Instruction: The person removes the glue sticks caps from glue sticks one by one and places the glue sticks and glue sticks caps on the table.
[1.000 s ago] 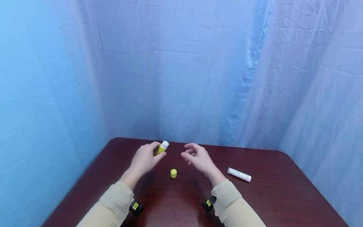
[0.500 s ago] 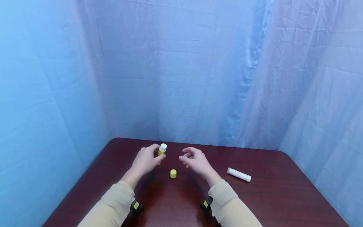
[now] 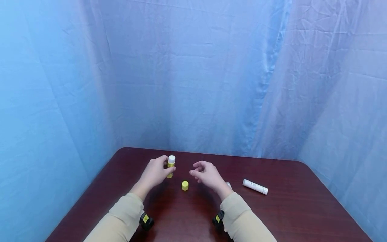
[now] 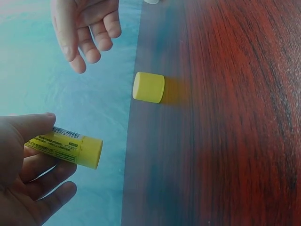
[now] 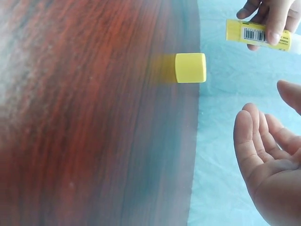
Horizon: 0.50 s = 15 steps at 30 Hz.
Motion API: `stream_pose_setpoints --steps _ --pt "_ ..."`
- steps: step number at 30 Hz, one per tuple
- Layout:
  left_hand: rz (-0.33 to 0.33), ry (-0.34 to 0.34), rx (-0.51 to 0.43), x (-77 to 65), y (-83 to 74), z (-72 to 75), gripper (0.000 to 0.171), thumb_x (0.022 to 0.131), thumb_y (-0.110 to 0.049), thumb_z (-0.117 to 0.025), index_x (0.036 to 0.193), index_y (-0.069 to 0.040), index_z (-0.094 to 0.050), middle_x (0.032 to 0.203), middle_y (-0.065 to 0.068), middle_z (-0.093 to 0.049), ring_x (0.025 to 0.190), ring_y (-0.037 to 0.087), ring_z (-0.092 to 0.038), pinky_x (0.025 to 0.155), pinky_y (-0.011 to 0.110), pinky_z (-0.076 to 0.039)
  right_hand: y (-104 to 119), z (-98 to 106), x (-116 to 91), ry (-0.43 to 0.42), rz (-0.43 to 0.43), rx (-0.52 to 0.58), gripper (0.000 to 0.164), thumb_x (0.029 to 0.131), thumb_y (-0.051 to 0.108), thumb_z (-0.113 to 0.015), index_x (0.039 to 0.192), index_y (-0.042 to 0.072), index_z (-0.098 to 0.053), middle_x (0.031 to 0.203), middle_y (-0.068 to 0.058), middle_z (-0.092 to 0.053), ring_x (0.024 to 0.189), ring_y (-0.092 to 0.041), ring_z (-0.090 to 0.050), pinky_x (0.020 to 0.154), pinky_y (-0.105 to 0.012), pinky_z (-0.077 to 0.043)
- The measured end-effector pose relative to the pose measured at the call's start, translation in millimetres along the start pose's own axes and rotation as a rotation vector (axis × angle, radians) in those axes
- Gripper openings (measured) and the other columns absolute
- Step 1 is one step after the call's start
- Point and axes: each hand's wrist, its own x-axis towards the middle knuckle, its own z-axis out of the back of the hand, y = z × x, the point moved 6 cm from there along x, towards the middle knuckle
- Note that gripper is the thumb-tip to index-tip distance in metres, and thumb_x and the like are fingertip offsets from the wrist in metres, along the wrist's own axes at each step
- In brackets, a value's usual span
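Note:
My left hand [image 3: 155, 170] pinches an uncapped yellow glue stick [image 3: 170, 164] between thumb and fingers. The stick stands upright above the table, white end on top; its barcode label [image 4: 66, 132] shows in the left wrist view. Between the hands, the yellow cap [image 3: 185, 185] sits on the table, apart from both. My right hand [image 3: 208, 174] hovers to the right of the cap. Its fingers [image 5: 243, 129] are relaxed, with thumb and fingertips apart and nothing between them.
A white tube [image 3: 255, 187] lies on the dark red wooden table [image 3: 290, 208], to the right of my right hand. Another small whitish thing [image 3: 228, 185] peeks out from behind the right wrist, mostly hidden. Blue cloth [image 3: 193, 84] hangs behind and along both sides.
The glue stick has swung from tilted to upright and come down slightly in my left hand. My right hand has moved a little down and left. The cap stays put.

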Motion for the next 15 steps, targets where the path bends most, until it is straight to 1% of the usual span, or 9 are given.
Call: stream_pose_setpoints --steps 5,7,13,15 --pt "0.032 0.027 -0.004 0.3 6.0 -2.9 0.03 0.088 -0.026 -0.083 0.107 -0.01 -0.066 0.096 0.005 -0.07 0.08 0.018 -0.064 0.08 0.042 -0.058 -2.5 -4.2 -1.1 0.033 -0.02 -0.013 0.038 0.094 0.021 -0.075 0.123 0.0 -0.062 0.091 -0.007 -0.069 0.089 -0.041 -0.068 0.072 -0.039 -0.059" --pt "0.038 0.037 -0.004 0.1 7.7 -4.1 0.03 0.088 -0.026 -0.083 0.105 -0.01 -0.065 0.094 0.004 -0.069 0.079 0.018 -0.063 0.079 0.042 -0.058 -2.5 -6.4 -2.0 0.047 -0.022 -0.019 0.037 0.094 0.02 -0.075 0.123 0.0 -0.063 0.091 -0.008 -0.069 0.088 -0.04 -0.068 0.072 -0.039 -0.059" --pt "0.054 0.059 -0.002 -0.2 9.5 -7.8 0.03 0.087 -0.026 -0.083 0.103 -0.009 -0.064 0.089 0.002 -0.068 0.076 0.018 -0.061 0.075 0.039 -0.056 -2.2 -12.6 -2.5 0.071 -0.023 -0.042 0.036 0.094 0.02 -0.075 0.121 0.0 -0.064 0.09 -0.007 -0.069 0.086 -0.04 -0.069 0.069 -0.036 -0.059" --pt "0.059 0.068 0.0 -0.3 9.4 -9.5 0.03 0.087 -0.025 -0.083 0.103 -0.009 -0.064 0.089 0.003 -0.068 0.076 0.018 -0.062 0.075 0.039 -0.056 -1.9 -13.5 -2.6 0.074 -0.025 -0.047 0.036 0.094 0.02 -0.075 0.121 0.0 -0.064 0.09 -0.006 -0.069 0.086 -0.039 -0.069 0.068 -0.036 -0.058"
